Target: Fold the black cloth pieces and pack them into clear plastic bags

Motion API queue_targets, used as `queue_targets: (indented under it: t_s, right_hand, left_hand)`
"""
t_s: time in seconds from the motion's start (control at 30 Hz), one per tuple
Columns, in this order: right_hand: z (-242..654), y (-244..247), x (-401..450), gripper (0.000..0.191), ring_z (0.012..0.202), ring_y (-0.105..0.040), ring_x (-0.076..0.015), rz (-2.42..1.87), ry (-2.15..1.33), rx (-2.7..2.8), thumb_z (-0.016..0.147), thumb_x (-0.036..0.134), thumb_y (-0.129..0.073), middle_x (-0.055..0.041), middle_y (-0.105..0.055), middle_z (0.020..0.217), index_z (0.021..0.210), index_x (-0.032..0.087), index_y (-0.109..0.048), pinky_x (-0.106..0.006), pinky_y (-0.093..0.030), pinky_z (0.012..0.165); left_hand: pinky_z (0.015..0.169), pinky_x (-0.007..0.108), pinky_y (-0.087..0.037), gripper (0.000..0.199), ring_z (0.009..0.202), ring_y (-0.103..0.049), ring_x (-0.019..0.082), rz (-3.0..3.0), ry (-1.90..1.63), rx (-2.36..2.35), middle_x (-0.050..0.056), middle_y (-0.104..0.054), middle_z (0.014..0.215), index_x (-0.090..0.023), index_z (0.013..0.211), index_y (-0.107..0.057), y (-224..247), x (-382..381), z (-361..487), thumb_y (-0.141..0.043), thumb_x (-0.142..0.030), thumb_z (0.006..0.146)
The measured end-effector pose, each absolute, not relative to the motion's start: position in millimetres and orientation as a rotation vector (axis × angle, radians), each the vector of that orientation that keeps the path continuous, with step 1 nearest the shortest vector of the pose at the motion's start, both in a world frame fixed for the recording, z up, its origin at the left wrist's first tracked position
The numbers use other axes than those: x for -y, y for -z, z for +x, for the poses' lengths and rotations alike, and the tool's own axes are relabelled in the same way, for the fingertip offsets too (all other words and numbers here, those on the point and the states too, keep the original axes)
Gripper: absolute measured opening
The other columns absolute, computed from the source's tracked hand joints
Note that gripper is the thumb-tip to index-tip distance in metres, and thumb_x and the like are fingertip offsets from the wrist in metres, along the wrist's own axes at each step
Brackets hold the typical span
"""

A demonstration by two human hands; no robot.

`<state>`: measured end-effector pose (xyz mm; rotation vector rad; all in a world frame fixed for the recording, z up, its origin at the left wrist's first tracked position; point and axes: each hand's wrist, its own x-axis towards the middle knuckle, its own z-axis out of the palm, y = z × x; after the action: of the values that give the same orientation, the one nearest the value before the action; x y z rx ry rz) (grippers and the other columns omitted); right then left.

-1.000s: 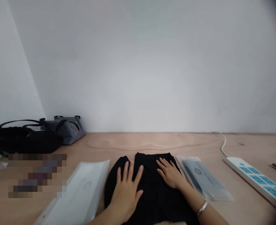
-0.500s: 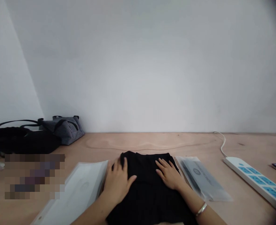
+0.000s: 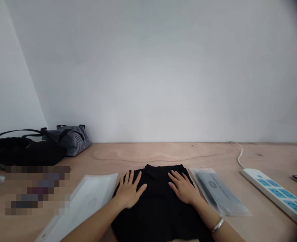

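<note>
The left hand [image 3: 129, 191] and right hand [image 3: 183, 188] lie flat, grips wide and holding nothing, on a folded black garment [image 3: 158, 211], between a white plastic sleeve [image 3: 80, 208] at left and a grey-printed plastic sleeve [image 3: 217, 191] at right on the wooden worktop [image 3: 163, 153].

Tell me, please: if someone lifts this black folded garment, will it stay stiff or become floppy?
The black folded garment will probably go floppy: its soft edges bend under the flat left hand and right hand. It is likely light for its size, as the cloth looks thin. The folds may well slip open if it is lifted by one edge.
</note>
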<state>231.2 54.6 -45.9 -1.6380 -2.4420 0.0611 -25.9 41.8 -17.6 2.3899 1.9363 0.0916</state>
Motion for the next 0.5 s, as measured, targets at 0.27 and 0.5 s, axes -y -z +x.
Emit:
queue_targets:
  t_s: [0.27, 0.5]
  right_hand:
    - [238.6, 30.1, -74.8, 0.042, 0.115, -0.041, -0.0205, -1.703, 0.116, 2.454, 0.088, 0.021, -0.026, -0.0087, -0.05, 0.124, 0.126, 0.02, -0.044, -0.039, -0.021, 0.099]
    - [250.3, 16.5, -91.0, 0.034, 0.098, -0.049, -0.0234, -1.732, 0.224, 2.477, 0.078, 0.007, -0.037, -0.011, -0.06, 0.1, 0.1, 0.018, -0.06, -0.038, -0.029, 0.085]
  left_hand:
    - [0.095, 0.042, -0.03, 0.066, 0.124, -0.033, 0.028, 2.2, -0.212, -1.938, 0.015, -0.03, 0.139, -0.016, 0.139, -0.012, 10.6, -66.1, -35.7, -0.019, -0.055, 0.087]
    - [0.079, 0.035, -0.043, 0.024, 0.091, -0.058, 0.02, 2.193, -0.368, -2.016, 0.007, -0.062, 0.096, -0.015, 0.096, -0.058, -2.3, -91.3, -45.8, -0.046, -0.033, 0.087]
